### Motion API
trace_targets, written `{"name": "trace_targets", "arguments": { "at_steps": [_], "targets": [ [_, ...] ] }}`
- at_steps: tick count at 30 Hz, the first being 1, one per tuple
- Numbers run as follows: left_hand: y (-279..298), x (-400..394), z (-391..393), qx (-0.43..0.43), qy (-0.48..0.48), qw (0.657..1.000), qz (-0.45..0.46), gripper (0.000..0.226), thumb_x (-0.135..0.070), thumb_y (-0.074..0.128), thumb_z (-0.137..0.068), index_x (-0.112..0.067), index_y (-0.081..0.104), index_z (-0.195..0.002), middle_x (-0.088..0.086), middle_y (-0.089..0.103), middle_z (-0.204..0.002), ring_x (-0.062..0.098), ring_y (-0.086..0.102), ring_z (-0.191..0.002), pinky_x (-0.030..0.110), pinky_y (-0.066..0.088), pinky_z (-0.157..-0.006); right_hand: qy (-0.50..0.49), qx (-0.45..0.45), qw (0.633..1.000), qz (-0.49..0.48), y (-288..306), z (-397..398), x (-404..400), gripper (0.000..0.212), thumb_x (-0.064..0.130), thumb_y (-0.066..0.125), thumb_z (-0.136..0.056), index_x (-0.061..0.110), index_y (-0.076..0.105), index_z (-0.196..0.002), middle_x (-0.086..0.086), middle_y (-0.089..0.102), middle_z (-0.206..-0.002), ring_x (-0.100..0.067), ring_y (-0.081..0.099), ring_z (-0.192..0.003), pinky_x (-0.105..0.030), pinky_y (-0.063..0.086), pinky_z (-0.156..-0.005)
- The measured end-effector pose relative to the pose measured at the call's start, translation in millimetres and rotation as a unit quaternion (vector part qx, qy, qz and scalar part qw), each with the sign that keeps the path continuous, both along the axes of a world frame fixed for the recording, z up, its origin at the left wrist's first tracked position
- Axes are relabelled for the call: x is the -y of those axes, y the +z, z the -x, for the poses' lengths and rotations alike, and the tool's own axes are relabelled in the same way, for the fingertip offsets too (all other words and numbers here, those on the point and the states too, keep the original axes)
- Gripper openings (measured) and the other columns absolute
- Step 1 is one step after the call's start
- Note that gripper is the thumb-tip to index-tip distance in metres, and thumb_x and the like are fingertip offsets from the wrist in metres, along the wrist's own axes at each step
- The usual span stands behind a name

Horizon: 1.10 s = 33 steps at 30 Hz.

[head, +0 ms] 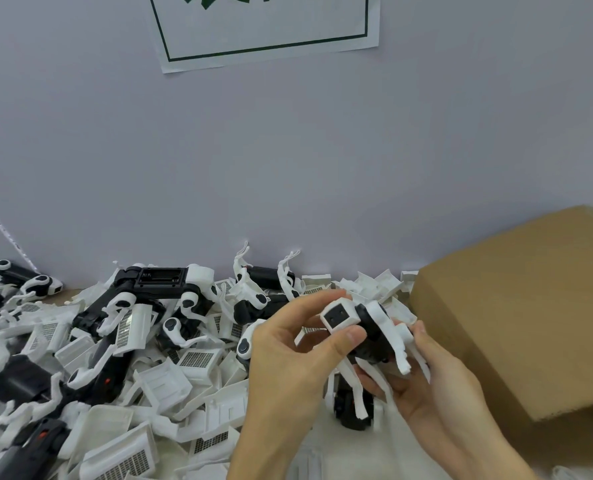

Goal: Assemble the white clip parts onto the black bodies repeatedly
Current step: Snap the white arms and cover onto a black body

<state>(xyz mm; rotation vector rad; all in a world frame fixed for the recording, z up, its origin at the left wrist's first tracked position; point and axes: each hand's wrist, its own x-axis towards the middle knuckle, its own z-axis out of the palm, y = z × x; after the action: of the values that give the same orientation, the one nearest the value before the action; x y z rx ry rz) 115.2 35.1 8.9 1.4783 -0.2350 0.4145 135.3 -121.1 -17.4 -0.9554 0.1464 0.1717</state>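
Low and right of the middle, the left hand (288,344) pinches the white block end of a black body (371,336) with white clip parts. The right hand (437,386) cups it from below, so its underside is hidden. The parts pile (115,358) runs off the left edge.

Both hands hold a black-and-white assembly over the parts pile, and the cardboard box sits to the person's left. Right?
Not quite. The head view shows the cardboard box on the person's right, not the left. The rest holds: the left hand and right hand hold the assembly over the parts pile.
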Motion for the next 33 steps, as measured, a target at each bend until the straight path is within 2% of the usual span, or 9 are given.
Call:
{"name": "trace_targets", "arguments": {
  "at_steps": [4, 11, 17, 20, 22, 24, 27, 29, 33],
  "targets": [
    [-2, -2, -1, -0.016, 0.018, 0.999, 0.021, 0.034, -0.022, 0.079, -0.073, -0.039, 0.078, -0.102, -0.001, 0.077, -0.104, 0.016, 0.074, -0.094, 0.021, 0.059, -0.068, -0.011, 0.039, 0.999, -0.020, 1, -1, 1, 0.042, 0.034, 0.048, -0.099, 0.004, 0.068, -0.120, -0.024, 0.070, -0.116, -0.039, 0.061, -0.098, -0.057, 0.052, -0.096],
    [-8, -8, -7, -0.077, 0.032, 0.988, 0.129, 0.038, -0.026, 0.078, -0.079, -0.033, 0.073, -0.116, 0.007, 0.072, -0.119, 0.031, 0.065, -0.118, 0.042, 0.052, -0.096, -0.020, 0.124, 0.989, -0.082, 9, 1, 10, 0.019, 0.020, 0.064, -0.078, 0.012, 0.073, -0.093, -0.018, 0.070, -0.110, -0.030, 0.066, -0.089, -0.042, 0.057, -0.080],
    [-10, -16, -10, -0.138, -0.005, 0.974, 0.180, 0.030, -0.030, 0.075, -0.082, -0.034, 0.077, -0.111, 0.004, 0.072, -0.105, 0.019, 0.066, -0.088, 0.030, 0.052, -0.072, -0.012, 0.204, 0.978, -0.045, 12, 2, 17, 0.039, 0.006, 0.072, -0.061, 0.009, 0.070, -0.100, -0.010, 0.069, -0.102, -0.023, 0.068, -0.081, -0.022, 0.056, -0.058],
    [-9, -14, -9, -0.123, -0.004, 0.977, 0.171, 0.041, -0.043, 0.083, -0.073, -0.036, 0.075, -0.113, -0.004, 0.074, -0.103, 0.012, 0.066, -0.085, 0.042, 0.054, -0.082, 0.008, 0.221, 0.975, -0.005, 11, 3, 19, 0.040, -0.001, 0.071, -0.065, 0.009, 0.070, -0.103, -0.011, 0.071, -0.102, -0.031, 0.067, -0.087, -0.024, 0.053, -0.048],
    [-8, -13, -9, -0.111, 0.009, 0.980, 0.166, 0.047, -0.049, 0.078, -0.066, -0.040, 0.074, -0.112, -0.017, 0.069, -0.084, 0.002, 0.060, -0.070, 0.046, 0.049, -0.068, 0.028, 0.234, 0.972, 0.018, 13, 4, 20, 0.041, -0.006, 0.074, -0.065, 0.009, 0.070, -0.103, -0.013, 0.072, -0.100, -0.032, 0.069, -0.089, -0.030, 0.057, -0.054],
    [-8, -12, -10, -0.109, 0.019, 0.979, 0.171, 0.049, -0.050, 0.076, -0.063, -0.041, 0.074, -0.111, -0.017, 0.064, -0.074, 0.002, 0.054, -0.066, 0.038, 0.047, -0.065, 0.043, 0.253, 0.964, 0.074, 18, 6, 24, 0.048, 0.001, 0.086, -0.060, 0.011, 0.070, -0.104, -0.013, 0.074, -0.099, -0.030, 0.072, -0.089, -0.030, 0.058, -0.055],
    [-7, -10, -9, -0.118, 0.032, 0.976, 0.178, 0.045, -0.050, 0.075, -0.066, -0.038, 0.075, -0.109, -0.013, 0.066, -0.082, 0.004, 0.054, -0.070, 0.062, 0.048, -0.090, 0.041, 0.279, 0.943, 0.178, 27, 9, 29, 0.047, 0.014, 0.090, -0.064, 0.021, 0.071, -0.107, -0.008, 0.074, -0.105, -0.027, 0.072, -0.097, -0.028, 0.059, -0.065],
    [-5, -6, -7, -0.119, 0.040, 0.977, 0.174, 0.042, -0.049, 0.075, -0.069, -0.035, 0.075, -0.109, -0.006, 0.072, -0.095, 0.012, 0.063, -0.082, 0.060, 0.051, -0.098, 0.038, 0.297, 0.916, 0.266, 31, 13, 30, 0.037, 0.024, 0.081, -0.076, 0.032, 0.070, -0.111, 0.002, 0.073, -0.113, -0.020, 0.071, -0.104, -0.025, 0.058, -0.079],
    [-5, -1, -9, -0.126, 0.085, 0.976, 0.157, 0.033, -0.041, 0.074, -0.079, -0.023, 0.072, -0.106, 0.004, 0.078, -0.094, 0.022, 0.076, -0.090, 0.030, 0.062, -0.068, 0.055, 0.280, 0.813, 0.507, 35, 20, 26, 0.047, 0.038, 0.078, -0.084, 0.045, 0.060, -0.126, 0.021, 0.068, -0.121, -0.001, 0.064, -0.112, -0.024, 0.050, -0.096]
  ]
}}
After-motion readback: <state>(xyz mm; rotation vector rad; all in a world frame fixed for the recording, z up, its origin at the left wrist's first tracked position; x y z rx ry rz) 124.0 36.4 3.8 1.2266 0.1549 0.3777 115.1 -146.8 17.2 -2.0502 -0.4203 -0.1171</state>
